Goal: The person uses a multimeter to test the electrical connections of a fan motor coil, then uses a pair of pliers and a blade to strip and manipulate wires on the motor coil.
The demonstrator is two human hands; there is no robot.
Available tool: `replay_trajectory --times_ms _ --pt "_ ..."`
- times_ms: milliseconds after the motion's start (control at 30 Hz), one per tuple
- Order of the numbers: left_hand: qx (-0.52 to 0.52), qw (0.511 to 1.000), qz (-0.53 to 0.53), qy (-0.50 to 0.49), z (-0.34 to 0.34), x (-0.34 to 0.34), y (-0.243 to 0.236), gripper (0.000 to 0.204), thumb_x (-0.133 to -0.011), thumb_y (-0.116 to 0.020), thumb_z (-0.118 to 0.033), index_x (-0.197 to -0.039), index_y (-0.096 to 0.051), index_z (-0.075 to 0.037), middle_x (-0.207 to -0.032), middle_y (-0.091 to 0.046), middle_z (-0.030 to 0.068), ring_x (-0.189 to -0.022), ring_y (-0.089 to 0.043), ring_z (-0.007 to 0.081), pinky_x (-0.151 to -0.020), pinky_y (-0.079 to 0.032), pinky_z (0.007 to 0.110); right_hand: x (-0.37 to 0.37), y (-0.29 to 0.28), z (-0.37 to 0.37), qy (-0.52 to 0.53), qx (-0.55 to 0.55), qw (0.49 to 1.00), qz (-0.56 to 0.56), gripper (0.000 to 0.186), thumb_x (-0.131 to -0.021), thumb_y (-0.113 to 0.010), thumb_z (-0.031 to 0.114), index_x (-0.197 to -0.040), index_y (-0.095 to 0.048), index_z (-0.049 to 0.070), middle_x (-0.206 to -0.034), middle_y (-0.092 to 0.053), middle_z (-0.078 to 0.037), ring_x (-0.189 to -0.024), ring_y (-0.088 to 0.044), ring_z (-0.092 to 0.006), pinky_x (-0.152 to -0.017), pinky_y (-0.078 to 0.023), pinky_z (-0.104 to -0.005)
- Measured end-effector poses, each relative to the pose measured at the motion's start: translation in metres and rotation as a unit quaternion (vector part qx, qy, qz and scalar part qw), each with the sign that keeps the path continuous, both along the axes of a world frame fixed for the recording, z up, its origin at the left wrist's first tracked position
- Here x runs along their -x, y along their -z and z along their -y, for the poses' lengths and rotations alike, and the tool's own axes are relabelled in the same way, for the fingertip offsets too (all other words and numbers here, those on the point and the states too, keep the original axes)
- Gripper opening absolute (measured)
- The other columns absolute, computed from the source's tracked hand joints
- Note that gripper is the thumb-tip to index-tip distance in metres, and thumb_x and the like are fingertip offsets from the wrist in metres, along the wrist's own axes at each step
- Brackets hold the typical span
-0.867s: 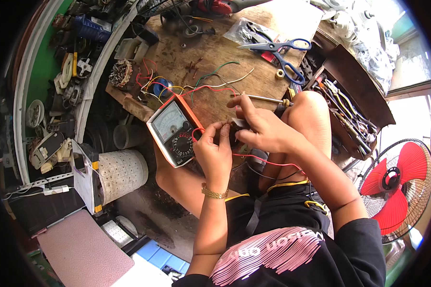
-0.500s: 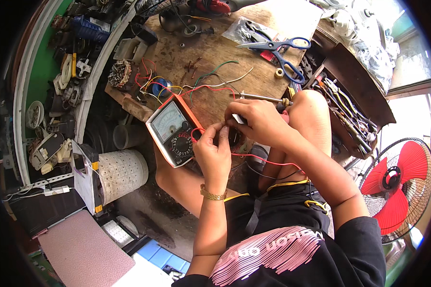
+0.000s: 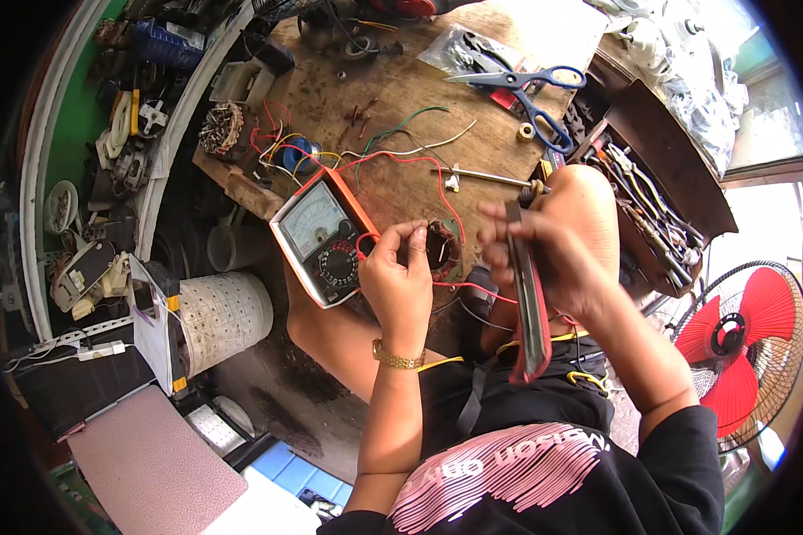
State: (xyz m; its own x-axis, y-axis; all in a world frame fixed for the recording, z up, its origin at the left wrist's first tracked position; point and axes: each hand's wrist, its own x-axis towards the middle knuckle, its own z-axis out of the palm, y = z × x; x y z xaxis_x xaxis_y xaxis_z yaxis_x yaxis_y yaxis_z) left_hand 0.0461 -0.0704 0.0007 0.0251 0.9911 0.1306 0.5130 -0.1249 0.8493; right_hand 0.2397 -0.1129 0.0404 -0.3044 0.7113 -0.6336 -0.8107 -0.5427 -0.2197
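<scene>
My left hand point(image 3: 399, 263) is closed in a pinch beside the multimeter point(image 3: 321, 236), an analog one in an orange case. What its fingertips hold is too small to make out. Just right of those fingertips is a round copper winding point(image 3: 443, 250), partly covered by the hand. My right hand point(image 3: 549, 254), smeared by motion, has a long narrow dark tool with red edges point(image 3: 531, 321) in its grip, its length running down over my lap. A red test lead point(image 3: 363, 245) loops between the multimeter and my left hand.
Scissors with blue handles point(image 3: 517, 82) lie on the wooden table point(image 3: 393, 85), near a metal rod point(image 3: 482, 176) and loose coloured wires point(image 3: 401, 125). At right are an open toolbox point(image 3: 669, 178) and a red-bladed fan point(image 3: 732, 330). A patterned bin point(image 3: 223, 321) stands left.
My right hand has moved right and back from the left hand, bringing the long tool into plain view and uncovering the copper winding. The left hand has stayed nearly in place.
</scene>
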Motion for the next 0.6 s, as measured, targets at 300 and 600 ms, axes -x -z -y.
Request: replay_trajectory --times_ms 300,600 --pt "0.015 1.000 -0.009 0.016 0.000 -0.003 -0.006 0.016 -0.095 -0.072 -0.015 -0.095 -0.075 0.001 -0.086 -0.076 0.0159 -0.076 -0.075 0.0293 -0.069 -0.056 0.035 -0.012 0.004 -0.005 -0.188 -0.354 0.750 0.526 0.060 -0.109 -0.048 0.028 -0.155 -0.022 0.000 -0.120 -0.065 -0.029 -0.107 -0.066 -0.0431 -0.093 -0.050 -0.0454" --pt "-0.004 0.998 -0.061 0.006 -0.001 -0.003 -0.002 0.013 -0.094 -0.071 -0.014 -0.094 -0.074 -0.001 -0.082 -0.073 0.0182 -0.073 -0.072 0.0362 -0.066 -0.052 0.041 -0.003 0.027 -0.050 -0.302 -0.466 0.623 0.551 0.042 -0.107 -0.053 0.029 -0.138 -0.041 0.004 -0.100 -0.068 -0.027 -0.098 -0.066 -0.0470 -0.083 -0.050 -0.0553"
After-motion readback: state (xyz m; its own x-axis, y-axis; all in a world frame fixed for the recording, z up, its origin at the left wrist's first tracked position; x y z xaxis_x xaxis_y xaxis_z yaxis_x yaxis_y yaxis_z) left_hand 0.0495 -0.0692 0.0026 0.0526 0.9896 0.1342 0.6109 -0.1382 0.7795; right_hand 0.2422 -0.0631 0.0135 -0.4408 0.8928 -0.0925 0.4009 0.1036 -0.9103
